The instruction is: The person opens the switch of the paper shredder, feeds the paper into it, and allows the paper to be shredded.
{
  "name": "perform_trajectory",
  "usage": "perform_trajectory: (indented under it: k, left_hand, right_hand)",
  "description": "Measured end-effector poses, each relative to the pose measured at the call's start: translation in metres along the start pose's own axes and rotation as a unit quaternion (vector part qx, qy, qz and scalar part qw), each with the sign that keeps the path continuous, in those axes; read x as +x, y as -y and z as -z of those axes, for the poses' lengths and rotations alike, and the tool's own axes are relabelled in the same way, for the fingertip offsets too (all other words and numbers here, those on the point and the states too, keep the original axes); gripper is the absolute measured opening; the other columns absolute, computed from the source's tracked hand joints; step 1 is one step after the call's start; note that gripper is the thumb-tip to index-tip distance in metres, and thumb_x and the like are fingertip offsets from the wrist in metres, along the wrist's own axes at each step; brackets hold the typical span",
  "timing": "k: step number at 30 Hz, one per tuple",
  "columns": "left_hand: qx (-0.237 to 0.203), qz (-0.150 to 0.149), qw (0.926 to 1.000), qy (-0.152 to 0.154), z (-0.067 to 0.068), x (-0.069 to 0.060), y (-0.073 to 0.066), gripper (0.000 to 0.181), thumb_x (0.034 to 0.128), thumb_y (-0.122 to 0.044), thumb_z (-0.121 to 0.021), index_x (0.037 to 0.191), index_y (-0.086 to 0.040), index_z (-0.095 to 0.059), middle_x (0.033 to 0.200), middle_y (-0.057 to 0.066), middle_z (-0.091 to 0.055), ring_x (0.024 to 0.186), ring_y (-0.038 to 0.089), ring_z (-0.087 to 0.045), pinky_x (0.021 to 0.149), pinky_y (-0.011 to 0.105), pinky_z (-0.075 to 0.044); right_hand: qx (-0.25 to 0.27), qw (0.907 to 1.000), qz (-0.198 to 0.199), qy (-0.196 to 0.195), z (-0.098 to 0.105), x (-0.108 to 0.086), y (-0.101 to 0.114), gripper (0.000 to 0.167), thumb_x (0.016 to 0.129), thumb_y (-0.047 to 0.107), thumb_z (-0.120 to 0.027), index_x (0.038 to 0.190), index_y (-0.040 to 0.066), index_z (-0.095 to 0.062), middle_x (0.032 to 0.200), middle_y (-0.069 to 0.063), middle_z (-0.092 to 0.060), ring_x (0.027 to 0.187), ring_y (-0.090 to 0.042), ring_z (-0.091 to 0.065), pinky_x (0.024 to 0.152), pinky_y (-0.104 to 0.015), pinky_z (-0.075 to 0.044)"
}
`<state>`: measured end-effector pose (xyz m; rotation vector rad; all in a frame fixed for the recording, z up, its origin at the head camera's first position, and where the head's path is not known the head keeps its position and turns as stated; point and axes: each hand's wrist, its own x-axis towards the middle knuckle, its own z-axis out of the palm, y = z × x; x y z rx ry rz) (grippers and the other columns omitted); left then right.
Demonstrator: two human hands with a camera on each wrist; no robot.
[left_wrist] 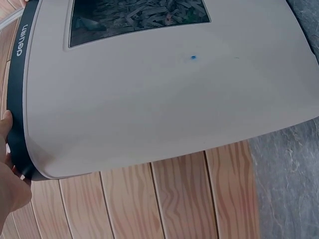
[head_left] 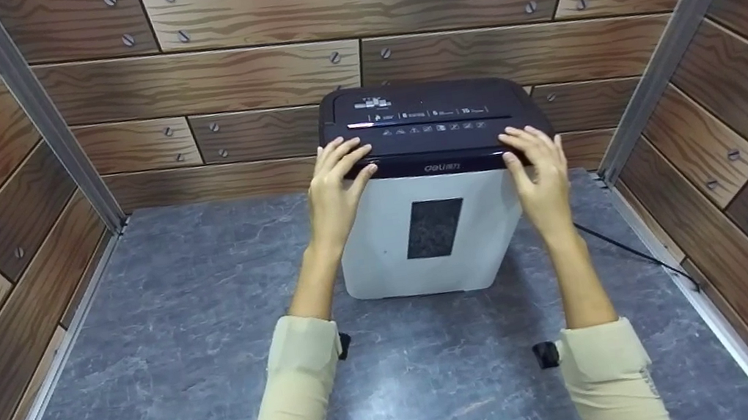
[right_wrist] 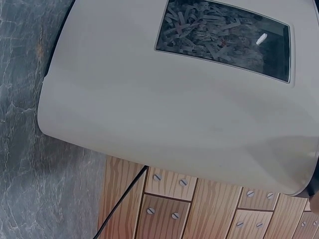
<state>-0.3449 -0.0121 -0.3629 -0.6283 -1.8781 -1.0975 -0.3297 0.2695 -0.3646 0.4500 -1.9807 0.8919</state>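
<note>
A paper shredder [head_left: 378,239] with a pale body and a dark top stands on the grey marbled surface. Shredded paper shows behind its front window [right_wrist: 214,37]. At the top's left front corner, my left hand [head_left: 335,190] grips the edge, fingers over the top and thumb at the front. My right hand [head_left: 539,167] holds the right front corner in a similar way. The left wrist view catches part of the left hand [left_wrist: 12,186] on the dark rim. Only a bit of the right hand [right_wrist: 314,203] appears in the right wrist view.
A black power cord [head_left: 636,252] runs right from behind the shredder to the side wall. Wood-patterned panels [head_left: 265,78] enclose the back and both sides, with metal posts [head_left: 37,112] at the corners. The marbled surface [head_left: 166,359] extends in front and to the left.
</note>
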Motion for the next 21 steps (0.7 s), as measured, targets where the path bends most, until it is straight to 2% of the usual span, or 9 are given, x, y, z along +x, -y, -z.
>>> perform_trajectory:
  k: [7,11,13,17,20,21]
  left_hand:
    - [0.012,0.007,0.9999,0.010,0.002,0.000,-0.001,0.027,0.0814,-0.017,-0.069,0.105,-0.003,-0.069,0.113,0.009,-0.062,0.119,0.023,-0.046,0.109,0.033,-0.018]
    - [0.050,0.006,0.9974,0.051,0.008,0.006,-0.004,0.027,0.0837,-0.020,-0.067,0.106,-0.005,-0.069,0.115,0.007,-0.062,0.118,0.022,-0.046,0.108,0.034,-0.021]
    - [0.080,0.001,0.9925,0.092,0.015,0.013,-0.005,0.026,0.0861,-0.023,-0.065,0.108,-0.008,-0.069,0.115,0.004,-0.062,0.117,0.021,-0.048,0.106,0.032,-0.024]
    - [0.119,-0.011,0.9800,0.159,0.031,0.031,0.002,0.026,0.0900,-0.026,-0.060,0.108,-0.010,-0.068,0.113,0.003,-0.063,0.111,0.021,-0.052,0.099,0.031,-0.034]
    - [0.153,-0.004,0.9729,0.173,0.047,0.048,0.022,0.029,0.0915,-0.027,-0.058,0.111,-0.007,-0.066,0.114,0.008,-0.061,0.110,0.024,-0.051,0.098,0.032,-0.036]
    - [0.177,0.005,0.9683,0.176,0.054,0.052,0.029,0.032,0.0918,-0.028,-0.057,0.113,-0.006,-0.064,0.118,0.010,-0.059,0.113,0.026,-0.049,0.100,0.034,-0.034]
  right_hand:
    - [-0.005,1.0000,0.003,0.004,0.001,0.001,0.001,0.022,0.089,0.008,-0.060,0.110,0.004,-0.066,0.118,-0.007,-0.060,0.120,-0.023,-0.043,0.110,-0.035,-0.007]
    - [-0.037,0.9990,0.016,0.020,0.007,0.006,0.000,0.021,0.090,0.012,-0.060,0.109,0.007,-0.067,0.117,-0.004,-0.061,0.117,-0.023,-0.047,0.108,-0.038,-0.013]
    - [-0.054,0.9976,0.024,0.035,0.014,0.011,0.000,0.020,0.091,0.014,-0.059,0.107,0.008,-0.069,0.114,-0.003,-0.063,0.112,-0.023,-0.050,0.104,-0.041,-0.021]
    - [-0.073,0.9936,0.048,0.071,0.032,0.030,-0.006,0.018,0.092,0.012,-0.057,0.099,0.004,-0.070,0.102,-0.009,-0.067,0.094,-0.030,-0.056,0.085,-0.045,-0.036]
    - [-0.117,0.9870,0.040,0.102,0.050,0.048,-0.020,0.020,0.093,0.015,-0.055,0.099,0.000,-0.067,0.098,-0.017,-0.065,0.089,-0.036,-0.054,0.078,-0.049,-0.040]
    - [-0.142,0.9826,0.030,0.116,0.056,0.053,-0.027,0.023,0.094,0.017,-0.053,0.102,0.000,-0.066,0.100,-0.019,-0.063,0.091,-0.039,-0.053,0.078,-0.051,-0.039]
